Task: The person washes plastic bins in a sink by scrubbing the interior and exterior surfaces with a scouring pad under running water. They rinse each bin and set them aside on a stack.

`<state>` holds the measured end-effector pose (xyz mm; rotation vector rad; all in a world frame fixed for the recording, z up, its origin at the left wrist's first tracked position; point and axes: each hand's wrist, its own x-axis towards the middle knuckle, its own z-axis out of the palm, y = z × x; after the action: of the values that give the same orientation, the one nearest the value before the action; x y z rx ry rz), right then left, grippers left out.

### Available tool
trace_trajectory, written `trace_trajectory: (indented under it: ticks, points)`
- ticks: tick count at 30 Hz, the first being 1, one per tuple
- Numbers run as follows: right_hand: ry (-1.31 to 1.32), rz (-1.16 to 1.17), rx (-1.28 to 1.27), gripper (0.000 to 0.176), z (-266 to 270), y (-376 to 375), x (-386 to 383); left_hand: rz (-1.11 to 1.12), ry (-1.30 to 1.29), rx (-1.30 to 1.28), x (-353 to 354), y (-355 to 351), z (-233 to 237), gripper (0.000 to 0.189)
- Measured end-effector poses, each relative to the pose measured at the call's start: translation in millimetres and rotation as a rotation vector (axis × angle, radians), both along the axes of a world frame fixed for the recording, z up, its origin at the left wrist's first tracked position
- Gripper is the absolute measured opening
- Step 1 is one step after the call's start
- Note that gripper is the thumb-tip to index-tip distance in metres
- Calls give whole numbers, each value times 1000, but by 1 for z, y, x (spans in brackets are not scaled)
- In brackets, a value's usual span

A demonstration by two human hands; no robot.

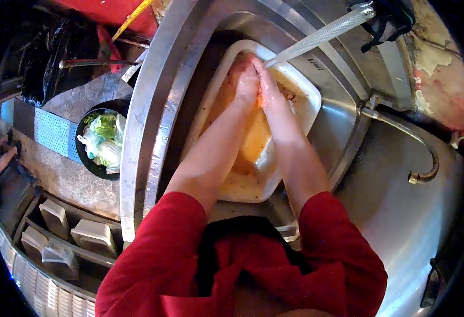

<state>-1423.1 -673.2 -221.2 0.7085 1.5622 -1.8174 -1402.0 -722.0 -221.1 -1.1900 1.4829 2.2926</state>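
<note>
My left hand point(247, 84) and my right hand point(263, 83) are pressed together at the far end of a white plastic tub point(310, 100). Their fingers look closed around each other, wet and pinkish. Whatever lies between them, if anything, is hidden. Cloudy orange-brown liquid point(250, 140) with dark specks and a pale foamy patch fills the tub below my wrists. From the upper right, a long textured metal tube point(322, 39) reaches down, its narrow end close beside my right hand.
The tub sits in a stainless steel sink point(158, 105). A curved faucet point(427, 148) stands over the metal surface at right. To the left, a black round container point(80, 153) holds leafy greens point(104, 127) and plastic. Several plastic containers point(92, 232) sit in a rack at lower left.
</note>
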Motion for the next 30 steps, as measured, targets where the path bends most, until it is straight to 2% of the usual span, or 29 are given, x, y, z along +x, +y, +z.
trace_trajectory:
  ticks: [1,3,4,6,7,9,10,11,12,13,14,15,16,17,18,19,20,21,22,23,25,26,27,28,29,30]
  points:
    - [0,0,5,43,4,-2,4,0,0,5,-1,0,0,22]
    - [43,-152,3,48,17,-6,13,-323,9,-602,-9,-1,-9,25]
    - [44,-154,7,48,20,-9,19,-382,25,-710,-9,0,-13,25]
    - [413,-60,191,52,26,-21,29,-439,52,-684,-7,0,-23,26]
    - [413,-59,192,52,31,-26,29,-460,66,-646,-5,2,-28,27]
    - [274,186,786,54,41,-33,30,-502,111,-481,-1,1,-39,29]
    - [304,35,622,46,21,-30,24,-526,131,-359,1,-2,-46,31]
    - [304,35,614,46,4,-23,16,-521,147,-232,1,-3,-53,32]
    - [335,171,543,40,-5,-19,9,-487,152,-101,5,-4,-60,34]
    - [364,305,473,35,-15,-14,0,-359,141,59,11,-4,-54,34]
    - [69,182,258,25,-34,-9,-13,-223,128,213,17,-3,-49,33]
    - [71,185,256,25,-39,-6,-18,51,107,519,25,-2,-39,33]
    - [-40,88,31,18,-42,-6,-23,333,240,914,31,-8,-2,43]
    - [-155,-8,-191,13,-44,-8,-25,341,243,910,33,-5,-1,43]
    - [-144,-100,-189,15,-22,-17,-18,392,325,1158,35,-1,-2,44]
    - [-149,-96,-186,15,-31,-13,-16,441,407,1408,37,2,-4,45]
    - [-66,-58,-450,18,-43,-5,-14,297,500,1478,36,5,-6,45]
    - [23,-18,-713,22,-50,0,-15,300,504,1483,32,3,-10,45]
    - [50,-172,-674,20,-20,-7,-2,205,567,1454,28,0,-17,44]
    - [49,-172,-662,20,-7,-6,7,112,627,1423,22,0,-23,43]
    - [27,-294,-858,17,3,-3,15,551,470,1302,4,5,-35,41]
    - [182,-317,-830,17,-8,-1,20,347,596,1415,3,0,-40,35]
    - [182,-314,-830,17,-1,-7,23,132,725,1509,-2,-5,-41,31]
    - [330,-250,-533,20,15,-13,31,167,727,1298,-4,0,-45,25]
    - [467,-186,-233,24,24,-17,37,163,720,1297,-7,-2,-51,25]
    - [737,76,145,32,13,-11,34,142,572,1223,-11,-8,-51,23]
